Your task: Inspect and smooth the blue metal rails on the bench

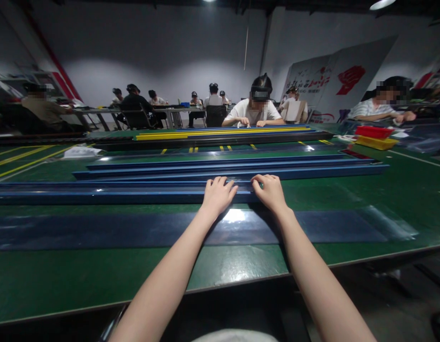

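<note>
Single head-worn view from close above both forearms [177, 256], forward and down across the green table [81, 280].

green tabletop [99, 280] | long blue channels [99, 197] | flat translucent strip [99, 232] near edge | black bar [220, 142] | yellow bin [377, 143]

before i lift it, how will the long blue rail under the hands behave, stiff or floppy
The long blue rail is probably fairly stiff, with straight raised edges. Its left length may dip or swing, as the left hand and right hand sit near its right end.
</note>
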